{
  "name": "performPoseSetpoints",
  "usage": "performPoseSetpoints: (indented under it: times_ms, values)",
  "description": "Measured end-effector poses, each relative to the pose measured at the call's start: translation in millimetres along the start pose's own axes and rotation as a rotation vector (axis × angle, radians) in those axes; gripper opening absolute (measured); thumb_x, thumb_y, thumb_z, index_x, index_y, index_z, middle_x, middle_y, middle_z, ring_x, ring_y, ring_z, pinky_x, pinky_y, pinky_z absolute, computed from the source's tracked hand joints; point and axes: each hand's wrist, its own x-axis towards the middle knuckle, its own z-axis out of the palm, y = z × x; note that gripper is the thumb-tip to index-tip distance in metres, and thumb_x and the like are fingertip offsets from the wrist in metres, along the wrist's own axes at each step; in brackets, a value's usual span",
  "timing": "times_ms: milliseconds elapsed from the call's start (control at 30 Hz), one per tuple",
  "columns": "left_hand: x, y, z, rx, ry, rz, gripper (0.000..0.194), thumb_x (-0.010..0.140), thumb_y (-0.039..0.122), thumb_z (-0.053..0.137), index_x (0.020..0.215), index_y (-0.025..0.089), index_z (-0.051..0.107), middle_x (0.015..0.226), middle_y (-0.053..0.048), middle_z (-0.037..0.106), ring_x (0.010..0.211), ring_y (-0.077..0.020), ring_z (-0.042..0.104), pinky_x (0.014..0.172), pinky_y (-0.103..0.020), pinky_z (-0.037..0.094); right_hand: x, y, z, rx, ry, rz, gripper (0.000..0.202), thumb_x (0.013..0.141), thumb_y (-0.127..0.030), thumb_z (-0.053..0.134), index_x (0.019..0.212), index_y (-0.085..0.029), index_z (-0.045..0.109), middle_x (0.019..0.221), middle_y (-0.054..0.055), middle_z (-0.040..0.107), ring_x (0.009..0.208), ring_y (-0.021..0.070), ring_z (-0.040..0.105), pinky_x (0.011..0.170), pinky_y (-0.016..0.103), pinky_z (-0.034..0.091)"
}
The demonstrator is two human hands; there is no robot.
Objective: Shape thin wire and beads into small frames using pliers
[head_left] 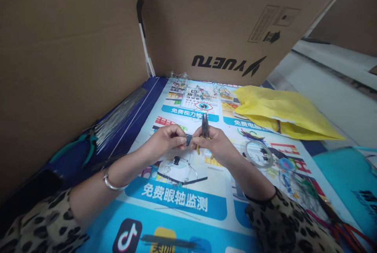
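My left hand is closed, its thumb and forefinger pinched at the middle of the printed mat; what lies between the fingertips is too small to make out. Close beside it, my right hand is wrapped round needle-nose pliers with yellow handles, their jaws pointing away from me. The fingertips of both hands are nearly together. Below them a thin wire piece with clear beads lies over the mat.
Cardboard walls stand behind and at left. A bundle of wires and teal-handled pliers lie left. At right are a yellow bag, a tape roll, tangled wires and a teal pouch.
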Motion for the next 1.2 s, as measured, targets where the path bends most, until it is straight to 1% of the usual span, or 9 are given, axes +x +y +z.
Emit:
performPoseSetpoints:
  times_ms: [300,633,800,1000,1200]
  values:
    - [0.8,1.3,0.8,-0.011,0.04,0.001,0.018,0.069,0.026,0.067,0.069,0.015,0.053,0.062,0.003,0.058,0.056,-0.0075,0.052,0.057,-0.021,0.039,0.0,1.6,4.4,0.01,0.036,0.024,0.022,0.068,-0.034,0.069,0.072,-0.018,0.055,0.059,-0.001,0.061,0.056,0.0119,0.056,0.054,0.026,0.044]
    - [1.8,-8.8,2.5,0.042,0.084,-0.009,0.018,0.07,0.028,0.065,0.07,0.015,0.053,0.062,0.002,0.059,0.058,-0.0091,0.054,0.058,-0.022,0.04,-1.2,9.5,4.0,-0.01,0.063,0.076,0.024,0.068,-0.036,0.068,0.074,-0.018,0.054,0.062,0.0,0.063,0.055,0.0123,0.056,0.05,0.025,0.044]
    - [2.3,-9.7,4.3,0.021,0.075,-0.014,0.019,0.071,0.028,0.065,0.07,0.015,0.051,0.062,0.001,0.059,0.06,-0.01,0.055,0.061,-0.023,0.043,0.7,13.8,2.9,0.025,0.05,0.072,0.024,0.068,-0.037,0.069,0.073,-0.018,0.054,0.061,0.001,0.063,0.052,0.0124,0.056,0.049,0.026,0.044]
    - [6.7,-15.6,2.3,0.071,0.084,0.016,0.016,0.072,0.027,0.063,0.071,0.015,0.053,0.064,0.001,0.06,0.059,-0.0092,0.055,0.06,-0.023,0.044,1.6,18.3,3.4,0.055,0.055,0.073,0.024,0.067,-0.035,0.07,0.074,-0.018,0.055,0.061,0.0,0.062,0.055,0.0121,0.056,0.05,0.025,0.044]
    - [7.2,-15.4,-0.7,0.07,0.089,0.016,0.016,0.073,0.027,0.065,0.074,0.015,0.054,0.068,0.002,0.061,0.059,-0.0079,0.056,0.059,-0.021,0.045,1.6,18.6,4.6,0.045,0.096,0.048,0.023,0.068,-0.035,0.069,0.072,-0.018,0.055,0.061,-0.001,0.061,0.056,0.0116,0.056,0.052,0.025,0.044]
